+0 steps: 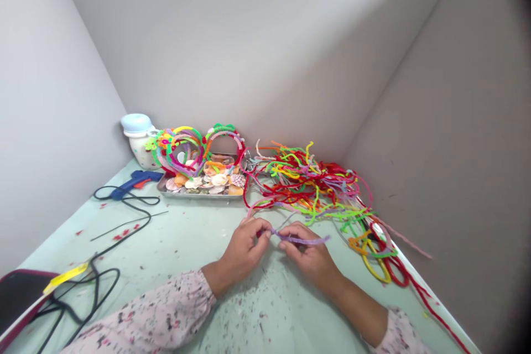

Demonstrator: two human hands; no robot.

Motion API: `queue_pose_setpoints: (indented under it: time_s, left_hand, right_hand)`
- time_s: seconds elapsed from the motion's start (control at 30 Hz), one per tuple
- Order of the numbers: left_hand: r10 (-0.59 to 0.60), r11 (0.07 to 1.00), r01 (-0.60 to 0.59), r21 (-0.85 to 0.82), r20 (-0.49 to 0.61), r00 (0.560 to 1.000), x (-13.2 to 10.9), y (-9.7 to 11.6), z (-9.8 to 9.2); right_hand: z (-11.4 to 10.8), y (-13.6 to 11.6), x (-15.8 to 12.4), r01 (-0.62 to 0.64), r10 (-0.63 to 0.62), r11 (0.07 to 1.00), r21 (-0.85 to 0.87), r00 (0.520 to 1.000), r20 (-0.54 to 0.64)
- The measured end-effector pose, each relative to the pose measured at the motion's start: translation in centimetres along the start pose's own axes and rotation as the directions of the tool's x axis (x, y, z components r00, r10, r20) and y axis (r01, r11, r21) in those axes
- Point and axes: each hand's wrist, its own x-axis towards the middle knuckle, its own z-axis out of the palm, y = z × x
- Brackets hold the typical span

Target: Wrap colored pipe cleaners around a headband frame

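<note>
A purple pipe cleaner is pinched between my two hands above the middle of the table. My left hand is closed on its left part, thumb against fingers. Close beside it, my right hand grips the same pipe cleaner, whose fuzzy end sticks out to the right past the fingers. A thin greyish-purple strand rises between the hands. Just beyond them lies a large tangled pile of coloured pipe cleaners.
A metal tray holds shells, with colourful wrapped hoops over it. A white jar with a blue lid, a blue glue gun and black cords are at the left. Looped pipe cleaners lie along the right edge.
</note>
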Motion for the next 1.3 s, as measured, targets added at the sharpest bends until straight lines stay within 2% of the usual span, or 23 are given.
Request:
queue_pose_setpoints:
  time_s: [0.4,0.67,1.0,1.13,1.3]
  left_hand:
    - [0.004,0.999,-0.004,0.054,0.013,1.000,0.00,0.30,-0.01]
    - [0.052,0.996,-0.052,0.075,0.002,0.999,0.18,0.40,0.02]
    - [0.014,0.996,-0.012,0.084,-0.025,1.000,0.14,0.38,0.08]
    - [-0.045,0.997,0.049,0.055,-0.068,0.997,0.33,0.05,-0.15]
    - [-0.051,0.997,0.056,0.046,-0.088,0.995,0.37,0.00,-0.31]
  right_hand:
    - [-0.02,-0.53,0.09,0.060,-0.062,0.990,-0.125,0.998,-0.014]
    - [0.06,-0.50,-0.10,0.110,-0.114,0.989,-0.097,0.993,-0.036]
    - [-0.01,-0.59,-0.28,0.148,-0.154,0.984,-0.101,0.986,-0.056]
    - [0.08,-0.43,-0.37,0.142,-0.148,0.988,-0.053,0.980,-0.133]
    - [0.04,-0.21,-0.49,0.131,-0.125,0.991,0.003,0.957,-0.260]
